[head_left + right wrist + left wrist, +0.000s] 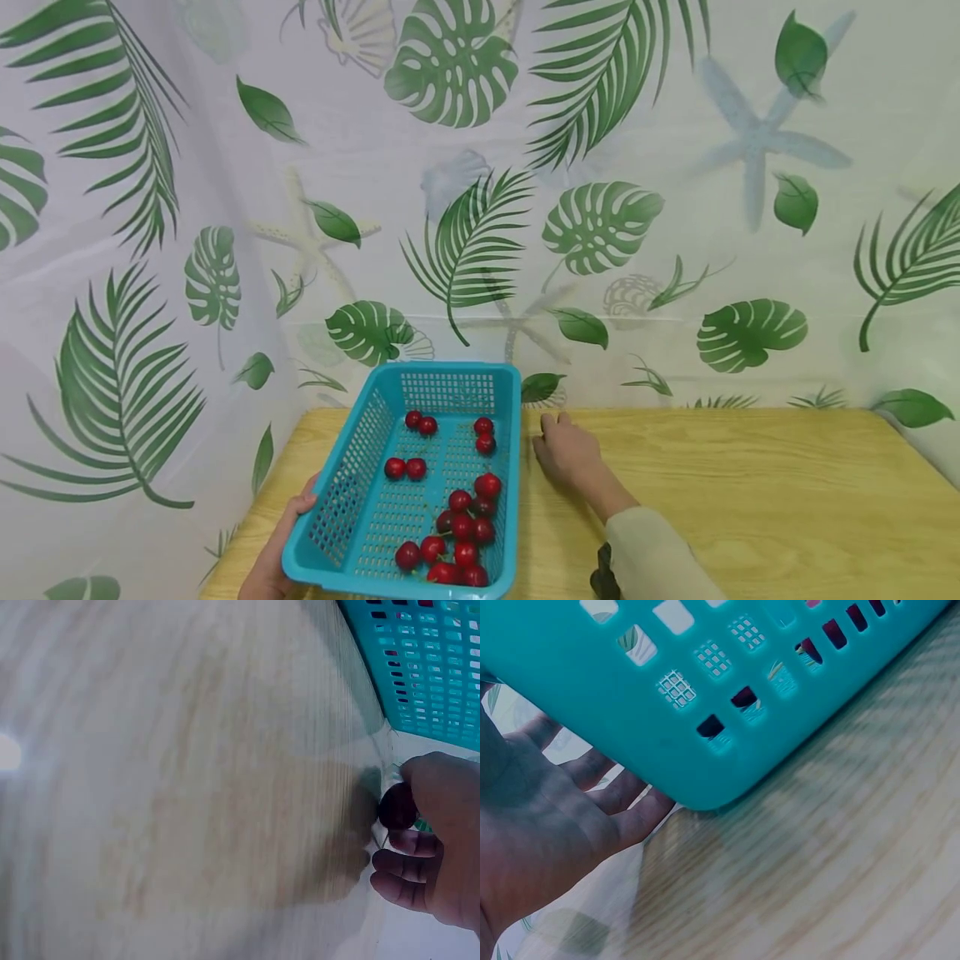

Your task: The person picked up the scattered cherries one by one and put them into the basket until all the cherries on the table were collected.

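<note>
A blue plastic basket (442, 387) with openwork walls sits over the left part of the table and holds several red cherries (462, 527). Most of them cluster in its near right corner; pairs lie farther back. My left hand (281, 542) holds the basket's left side, and in the left wrist view its fingers (634, 817) reach against the wall. Beyond the basket's right side is my right hand (570, 454), low over the table near its back edge. It pinches a dark red cherry (397, 806) between thumb and fingers, with a thin stem below; the head view hides this cherry.
The wood-grain table (750, 492) extends to the right of the basket. A white curtain (660, 292) printed with green leaves and starfish hangs along its back edge and down the left. A black strap (604, 575) shows by the right sleeve.
</note>
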Available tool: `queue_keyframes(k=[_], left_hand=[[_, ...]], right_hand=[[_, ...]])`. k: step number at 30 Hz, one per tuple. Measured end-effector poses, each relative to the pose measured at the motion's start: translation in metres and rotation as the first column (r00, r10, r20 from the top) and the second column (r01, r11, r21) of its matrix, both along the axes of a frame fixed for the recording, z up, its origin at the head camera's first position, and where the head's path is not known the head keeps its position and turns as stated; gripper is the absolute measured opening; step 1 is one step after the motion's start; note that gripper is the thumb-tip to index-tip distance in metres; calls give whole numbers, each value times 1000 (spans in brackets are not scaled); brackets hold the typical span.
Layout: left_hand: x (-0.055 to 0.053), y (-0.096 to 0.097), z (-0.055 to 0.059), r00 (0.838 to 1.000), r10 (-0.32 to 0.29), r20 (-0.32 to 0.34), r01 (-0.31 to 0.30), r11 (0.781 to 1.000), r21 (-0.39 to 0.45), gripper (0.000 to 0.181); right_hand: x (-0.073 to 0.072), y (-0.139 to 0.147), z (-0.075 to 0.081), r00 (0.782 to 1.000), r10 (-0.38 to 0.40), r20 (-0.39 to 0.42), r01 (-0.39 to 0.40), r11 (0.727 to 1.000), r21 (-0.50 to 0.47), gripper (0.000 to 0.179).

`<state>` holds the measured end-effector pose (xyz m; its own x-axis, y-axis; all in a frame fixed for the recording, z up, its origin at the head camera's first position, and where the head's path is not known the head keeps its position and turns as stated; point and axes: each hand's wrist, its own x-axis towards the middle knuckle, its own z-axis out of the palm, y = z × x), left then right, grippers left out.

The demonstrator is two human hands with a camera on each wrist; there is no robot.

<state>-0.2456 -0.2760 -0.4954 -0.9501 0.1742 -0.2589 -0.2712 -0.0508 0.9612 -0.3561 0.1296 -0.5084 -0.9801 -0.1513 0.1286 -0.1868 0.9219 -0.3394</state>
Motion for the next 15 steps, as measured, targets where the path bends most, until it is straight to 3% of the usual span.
queue_keyframes(k=[3, 6, 10, 15], left_hand=[[0, 0, -1, 1000, -11, -13, 11, 1000, 4, 69], [0, 0, -1, 999, -28, -23, 29, 999, 22, 68], [0, 1, 0, 999, -36, -25, 37, 998, 46, 67], [0, 2, 3, 1000, -29, -6, 29, 999, 34, 69]], right_hand=[[4, 4, 0, 999, -12, 43, 12, 1000, -9, 44], [6, 11, 1, 997, -4, 78, 11, 996, -88, 50], [5, 21, 3, 994, 43, 96, -23, 980, -199, 41], [9, 34, 6, 991, 119, 57, -101, 962, -255, 28]])
